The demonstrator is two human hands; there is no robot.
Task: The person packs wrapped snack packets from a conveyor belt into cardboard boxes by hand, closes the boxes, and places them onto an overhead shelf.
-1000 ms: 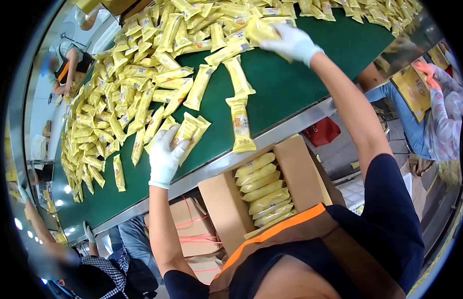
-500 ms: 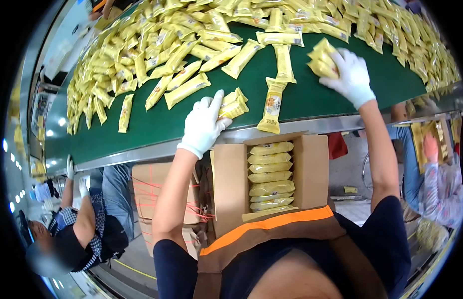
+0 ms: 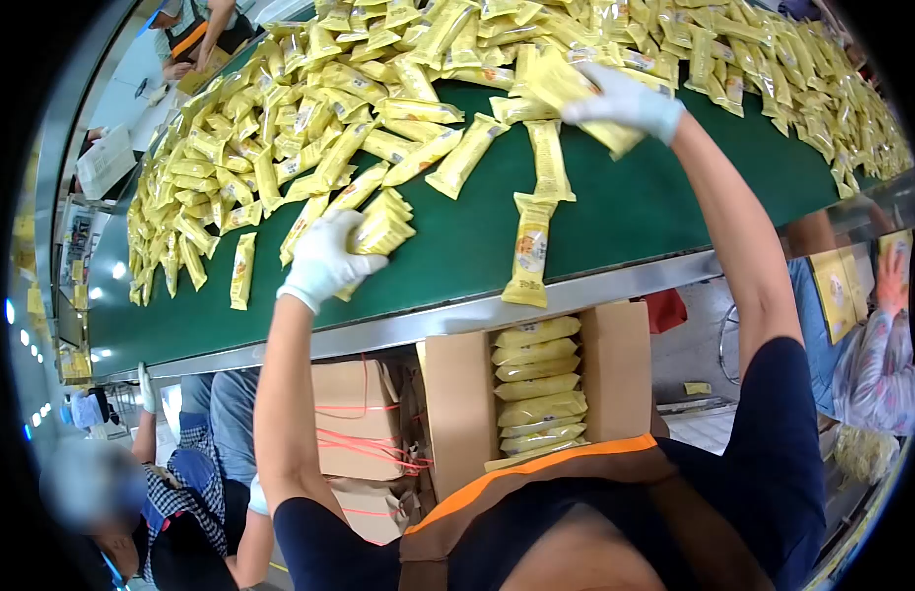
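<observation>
Both my hands wear white gloves. Over the near left part of the green conveyor belt, my left hand is closed on several yellow snack packets stacked side by side. Farther off to the right, my right hand grips several yellow snack packets by the pile's near edge; motion blurs them a little. Two single packets lie end to end on the belt between my hands. Against my apron, below the belt edge, an open cardboard box holds a row of upright packets.
A big heap of yellow packets covers the far side of the belt. The metal rail runs along its near edge. Strapped cartons stand left of the box. Co-workers are at left, right and across the belt.
My left hand has moved left with its packets. The right hand has gone left and farther over the belt, its packets now turned lengthwise. My view has shifted slightly; the left co-worker has moved.
</observation>
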